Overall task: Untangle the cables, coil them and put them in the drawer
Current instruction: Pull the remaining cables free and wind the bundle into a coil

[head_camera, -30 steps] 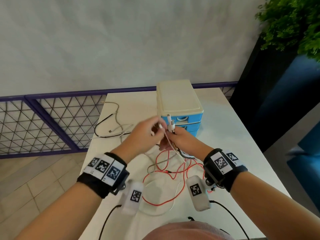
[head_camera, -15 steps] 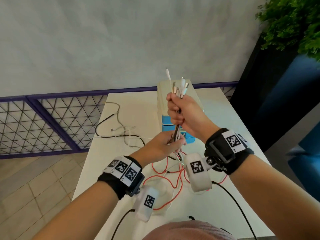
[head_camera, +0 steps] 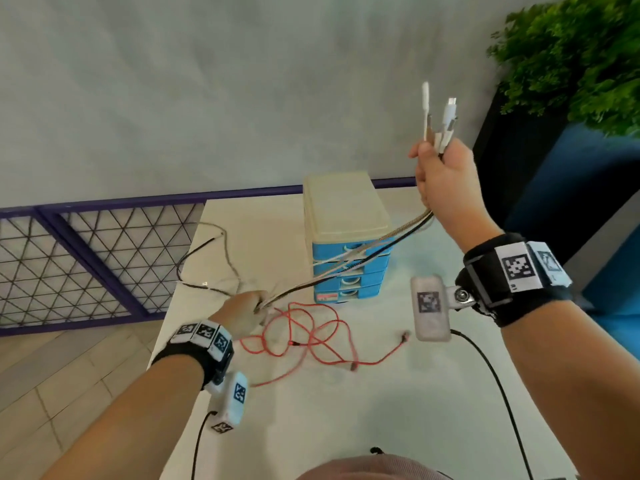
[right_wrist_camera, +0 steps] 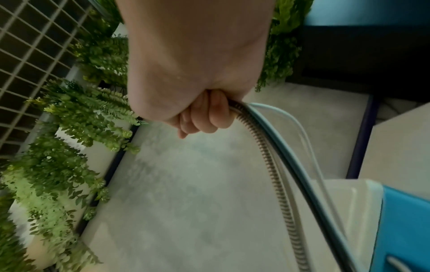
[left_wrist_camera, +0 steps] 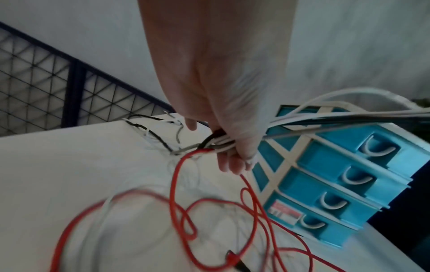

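Note:
My right hand (head_camera: 446,178) is raised high at the right and grips a bundle of cables (head_camera: 360,258) just below their plugs (head_camera: 440,119), which stick up out of the fist. The bundle runs taut down and left across the drawer unit (head_camera: 346,237) to my left hand (head_camera: 246,306), whose fingers curl round it low over the table. In the left wrist view the left hand (left_wrist_camera: 235,147) holds white, black and braided cables (left_wrist_camera: 325,121). In the right wrist view the right hand (right_wrist_camera: 202,114) grips a spring-wrapped cable (right_wrist_camera: 270,162). A red cable (head_camera: 311,337) lies in loose loops on the table.
The white table (head_camera: 381,410) carries a small cream-topped unit with several blue drawers (left_wrist_camera: 337,184), all closed. Loose black and grey cable ends (head_camera: 211,268) lie at the far left of the table. A purple mesh fence (head_camera: 86,258) stands left, a plant (head_camera: 571,60) right.
My right hand has risen and swung to the right with the plug ends. My left hand has slid down and left along the bundle, which is now stretched taut. The red cable has dropped onto the table.

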A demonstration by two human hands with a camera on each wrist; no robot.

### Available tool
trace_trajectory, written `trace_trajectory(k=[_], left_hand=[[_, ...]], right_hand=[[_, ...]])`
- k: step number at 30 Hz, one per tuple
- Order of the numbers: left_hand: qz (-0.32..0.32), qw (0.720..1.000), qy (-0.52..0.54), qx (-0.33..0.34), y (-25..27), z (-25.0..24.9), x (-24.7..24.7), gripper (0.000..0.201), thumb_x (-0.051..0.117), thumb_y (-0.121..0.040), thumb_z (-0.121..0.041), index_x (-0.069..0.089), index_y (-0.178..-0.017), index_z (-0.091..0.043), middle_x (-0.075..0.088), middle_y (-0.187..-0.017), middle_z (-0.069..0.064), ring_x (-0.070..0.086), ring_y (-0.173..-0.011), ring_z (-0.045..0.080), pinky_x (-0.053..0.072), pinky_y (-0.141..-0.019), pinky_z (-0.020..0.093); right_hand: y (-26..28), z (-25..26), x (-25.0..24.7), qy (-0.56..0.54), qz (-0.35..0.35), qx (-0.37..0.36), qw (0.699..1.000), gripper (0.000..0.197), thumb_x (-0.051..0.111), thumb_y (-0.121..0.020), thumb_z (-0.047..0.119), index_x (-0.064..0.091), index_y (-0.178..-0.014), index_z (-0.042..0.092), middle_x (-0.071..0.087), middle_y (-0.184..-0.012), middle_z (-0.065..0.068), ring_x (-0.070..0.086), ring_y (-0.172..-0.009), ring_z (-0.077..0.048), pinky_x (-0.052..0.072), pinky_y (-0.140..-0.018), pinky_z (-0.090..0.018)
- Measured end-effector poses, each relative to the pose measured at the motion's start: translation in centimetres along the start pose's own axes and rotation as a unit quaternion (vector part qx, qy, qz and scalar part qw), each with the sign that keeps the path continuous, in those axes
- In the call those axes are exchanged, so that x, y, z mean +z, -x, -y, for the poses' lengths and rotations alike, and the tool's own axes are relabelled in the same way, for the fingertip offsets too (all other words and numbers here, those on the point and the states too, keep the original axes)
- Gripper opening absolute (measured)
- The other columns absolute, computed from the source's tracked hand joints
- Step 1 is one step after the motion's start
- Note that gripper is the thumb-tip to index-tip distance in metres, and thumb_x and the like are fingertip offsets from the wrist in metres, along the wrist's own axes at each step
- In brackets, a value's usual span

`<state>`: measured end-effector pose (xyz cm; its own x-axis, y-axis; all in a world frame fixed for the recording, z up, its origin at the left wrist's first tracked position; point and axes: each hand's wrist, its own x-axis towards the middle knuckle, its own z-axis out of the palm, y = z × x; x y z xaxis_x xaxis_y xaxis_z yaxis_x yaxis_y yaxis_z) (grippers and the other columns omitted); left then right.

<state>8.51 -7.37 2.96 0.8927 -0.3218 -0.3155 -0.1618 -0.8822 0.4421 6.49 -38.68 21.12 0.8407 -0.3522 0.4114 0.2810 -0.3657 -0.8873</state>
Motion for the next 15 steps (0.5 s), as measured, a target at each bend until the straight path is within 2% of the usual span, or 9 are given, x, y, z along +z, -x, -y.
trace_trajectory(k=[2,3,6,8,10,11,12,13,15], left_hand=[[0.0,1.0,-0.002,0.012,0.3,-0.2,-0.1,0.017,0.049,-0.095,-0.027,0.055,-0.079,-0.023,0.067,-0.081,0.0,0.065,-0.082,0.023,0.048,-0.077,0.033],[-0.004,1.0,-0.013,0.024,0.2,-0.9,-0.2,0.019,0.047,-0.097,-0.031,0.055,-0.083,-0.019,0.066,-0.08,0.0,0.064,-0.081,0.023,0.047,-0.077,0.033],[-0.022,0.995,-0.076,0.053,-0.3,-3.5,-0.4,0.025,0.041,-0.099,-0.037,0.05,-0.093,-0.015,0.06,-0.078,-0.002,0.059,-0.081,0.023,0.039,-0.08,0.032],[-0.02,0.991,-0.111,0.077,-0.3,-5.3,-0.6,0.02,0.037,-0.101,-0.034,0.045,-0.093,-0.018,0.051,-0.07,-0.007,0.051,-0.073,0.02,0.031,-0.079,0.03],[-0.013,0.988,-0.119,0.1,0.0,-7.0,-1.1,0.017,0.034,-0.102,-0.03,0.044,-0.094,-0.018,0.048,-0.071,-0.008,0.049,-0.073,0.017,0.027,-0.081,0.03],[-0.012,0.986,-0.126,0.112,0.1,-7.6,-1.4,0.018,0.033,-0.102,-0.028,0.047,-0.1,-0.018,0.053,-0.079,-0.007,0.053,-0.082,0.02,0.029,-0.085,0.032],[-0.011,0.983,-0.135,0.123,0.4,-8.3,-1.8,0.022,0.033,-0.102,-0.026,0.051,-0.109,-0.017,0.059,-0.09,-0.002,0.056,-0.094,0.025,0.03,-0.091,0.033],[-0.011,0.983,-0.13,0.13,0.5,-8.8,-2.2,0.026,0.034,-0.102,-0.024,0.054,-0.117,-0.015,0.063,-0.103,0.003,0.056,-0.104,0.028,0.032,-0.095,0.034],[-0.004,0.984,-0.086,0.155,0.8,-9.4,-2.7,0.027,0.039,-0.101,-0.024,0.058,-0.117,-0.016,0.065,-0.11,0.007,0.057,-0.104,0.027,0.039,-0.089,0.033]], right_hand=[[0.1,-0.2,-0.1,0.072,0.004,-0.012,0.997,0.023,0.042,-0.098,0.02,0.056,-0.08,0.023,0.047,-0.065,0.004,0.047,-0.063,-0.018,0.034,-0.06,-0.029],[0.5,-0.2,0.5,0.132,0.032,-0.01,0.991,0.021,0.043,-0.098,0.02,0.058,-0.083,0.02,0.052,-0.069,0.002,0.051,-0.07,-0.021,0.034,-0.063,-0.028],[2.7,-0.7,3.3,0.305,0.166,-0.004,0.938,0.02,0.047,-0.097,0.028,0.059,-0.091,0.012,0.057,-0.078,-0.005,0.054,-0.074,-0.027,0.035,-0.063,-0.029],[4.7,-1.4,5.1,0.316,0.276,0.006,0.908,0.022,0.055,-0.092,0.034,0.057,-0.103,0.015,0.064,-0.091,-0.005,0.059,-0.079,-0.025,0.046,-0.068,-0.031],[6.7,-2.8,6.6,0.305,0.387,0.024,0.87,0.053,0.068,-0.085,0.041,0.049,-0.129,0.019,0.062,-0.11,0.0,0.06,-0.092,-0.021,0.048,-0.079,-0.032],[7.5,-3.8,7.1,0.305,0.431,0.039,0.848,0.067,0.071,-0.082,0.043,0.043,-0.138,0.021,0.059,-0.115,0.003,0.058,-0.098,-0.02,0.047,-0.084,-0.031],[8.1,-4.8,7.6,0.304,0.457,0.05,0.834,0.071,0.073,-0.08,0.043,0.041,-0.139,0.022,0.059,-0.117,0.003,0.058,-0.101,-0.019,0.046,-0.086,-0.031],[8.6,-5.8,8.0,0.297,0.466,0.057,0.831,0.063,0.074,-0.08,0.042,0.046,-0.133,0.021,0.06,-0.114,0.003,0.058,-0.1,-0.019,0.047,-0.087,-0.032],[9.0,-7.2,8.3,0.308,0.447,0.048,0.839,0.028,0.068,-0.085,0.038,0.06,-0.103,0.017,0.063,-0.094,0.0,0.058,-0.086,-0.019,0.05,-0.077,-0.033]])
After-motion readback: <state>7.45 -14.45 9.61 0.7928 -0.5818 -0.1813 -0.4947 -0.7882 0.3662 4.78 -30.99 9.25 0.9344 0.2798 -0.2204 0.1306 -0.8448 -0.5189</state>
